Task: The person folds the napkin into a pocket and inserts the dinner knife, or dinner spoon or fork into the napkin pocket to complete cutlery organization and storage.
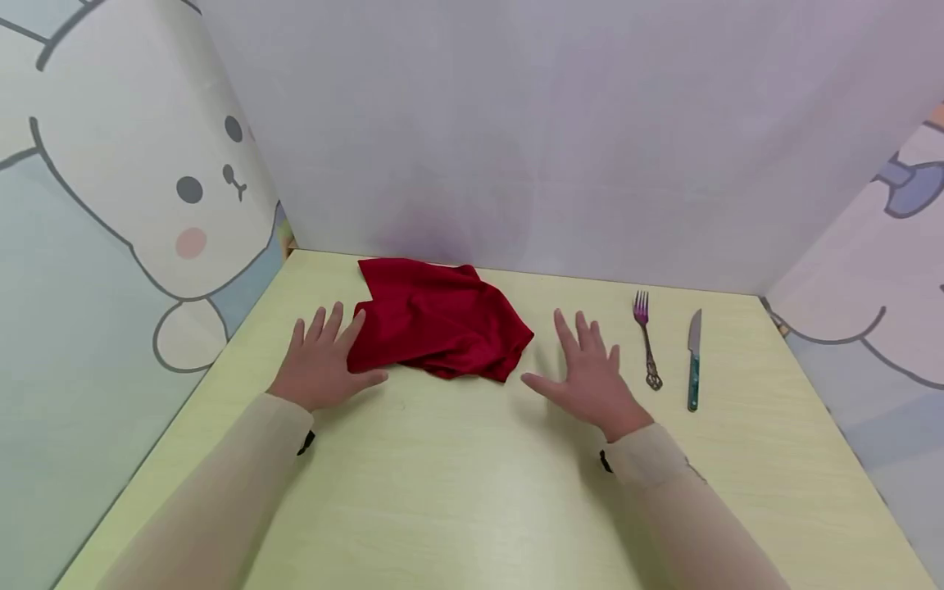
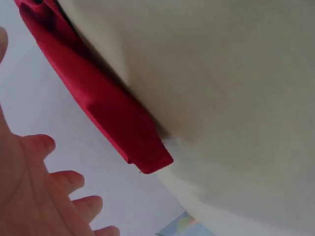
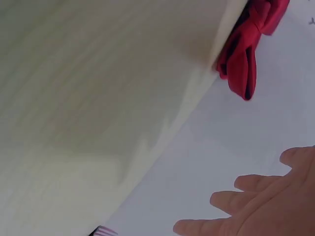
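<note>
A crumpled red cloth (image 1: 442, 319) lies toward the back of the table, its folds uneven. My left hand (image 1: 319, 365) is spread at the cloth's left edge, fingers straight and holding nothing; in the head view the fingertips overlap its corner, and I cannot tell whether they touch. In the left wrist view a gap shows between the hand (image 2: 34, 191) and the cloth (image 2: 108, 108). To the right of the cloth my right hand (image 1: 586, 377) is spread with straight fingers, apart from it and holding nothing. The right wrist view shows the cloth (image 3: 246, 54) beyond the hand (image 3: 266, 201).
Right of my right hand lie a fork (image 1: 646, 340) with an ornate handle and a knife (image 1: 695, 360) with a green handle. The pale wooden table (image 1: 442, 492) meets a white back wall (image 1: 479, 139). Cartoon-printed panels (image 1: 111, 205) stand at both sides.
</note>
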{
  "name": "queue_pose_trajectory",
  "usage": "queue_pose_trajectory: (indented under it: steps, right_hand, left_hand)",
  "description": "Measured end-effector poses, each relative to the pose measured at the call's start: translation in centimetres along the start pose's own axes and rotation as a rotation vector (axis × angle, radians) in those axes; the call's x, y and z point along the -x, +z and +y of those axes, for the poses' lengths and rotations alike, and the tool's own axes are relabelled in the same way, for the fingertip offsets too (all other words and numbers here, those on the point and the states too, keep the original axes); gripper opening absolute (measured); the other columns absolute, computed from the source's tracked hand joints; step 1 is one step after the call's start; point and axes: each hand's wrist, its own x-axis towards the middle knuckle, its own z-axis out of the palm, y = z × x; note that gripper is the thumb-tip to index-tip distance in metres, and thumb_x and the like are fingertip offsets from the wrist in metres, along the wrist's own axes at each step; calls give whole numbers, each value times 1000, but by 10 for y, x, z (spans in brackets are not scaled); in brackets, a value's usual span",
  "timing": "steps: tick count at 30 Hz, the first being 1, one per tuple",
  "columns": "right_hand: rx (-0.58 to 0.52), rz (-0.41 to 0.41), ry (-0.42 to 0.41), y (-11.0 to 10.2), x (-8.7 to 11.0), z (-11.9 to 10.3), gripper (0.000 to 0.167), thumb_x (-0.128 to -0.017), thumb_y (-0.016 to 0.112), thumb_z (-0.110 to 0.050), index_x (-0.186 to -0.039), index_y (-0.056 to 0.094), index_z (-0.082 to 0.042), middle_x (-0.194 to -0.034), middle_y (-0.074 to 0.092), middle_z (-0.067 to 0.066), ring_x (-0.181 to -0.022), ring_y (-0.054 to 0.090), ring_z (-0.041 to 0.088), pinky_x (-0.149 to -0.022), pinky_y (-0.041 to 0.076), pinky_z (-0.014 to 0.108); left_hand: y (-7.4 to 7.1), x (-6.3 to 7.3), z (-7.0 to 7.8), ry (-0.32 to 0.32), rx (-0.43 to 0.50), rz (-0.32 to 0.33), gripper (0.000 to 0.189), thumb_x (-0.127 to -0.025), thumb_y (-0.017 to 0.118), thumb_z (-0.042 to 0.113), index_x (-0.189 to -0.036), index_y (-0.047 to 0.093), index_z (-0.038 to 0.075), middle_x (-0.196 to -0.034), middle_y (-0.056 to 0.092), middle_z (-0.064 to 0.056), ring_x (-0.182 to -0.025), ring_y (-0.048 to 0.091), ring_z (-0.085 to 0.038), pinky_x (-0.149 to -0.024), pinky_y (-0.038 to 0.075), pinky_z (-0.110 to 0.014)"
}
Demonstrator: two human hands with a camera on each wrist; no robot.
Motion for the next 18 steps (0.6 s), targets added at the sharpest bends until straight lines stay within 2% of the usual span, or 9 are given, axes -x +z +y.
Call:
queue_pose_trajectory:
  steps: [4,7,10,14,18]
  right_hand:
    - [72,-57,-51,9,-13,-9,113,-85,59,-81,-168,4,-28,-171,5,18,-155,0,45,-117,4,73]
    - [133,-88,-84,14,-24,-14,112,-86,60,-78,-168,7,-24,-171,9,19,-155,5,45,-121,9,67]
    - [148,-115,-98,17,-36,-16,115,-85,65,-75,-168,6,-21,-170,13,21,-155,10,44,-121,14,63]
    - [124,-145,-97,22,-50,-16,123,-81,75,-67,-168,3,-17,-167,19,23,-153,18,43,-121,22,61]
    - [47,-153,-50,23,-60,-20,124,-80,82,-58,-167,5,-14,-161,32,22,-148,29,42,-119,27,57]
  left_hand:
    - [-2,-18,-2,34,16,-51,117,-83,43,91,-167,15,14,-170,6,-24,-152,6,-52,-120,-2,-67]
    - [-1,-30,-2,69,-21,-74,113,-85,51,85,-167,16,16,-170,10,-22,-153,10,-50,-121,4,-65]
    - [1,-40,0,97,-62,-93,110,-85,61,77,-167,19,16,-169,14,-21,-153,14,-47,-122,8,-64]
    - [4,-50,1,111,-70,-112,109,-83,68,72,-165,25,16,-168,21,-19,-152,20,-43,-122,15,-61]
    - [6,-55,0,105,-68,-119,103,-82,73,66,-161,34,13,-159,36,-18,-143,35,-42,-117,32,-58]
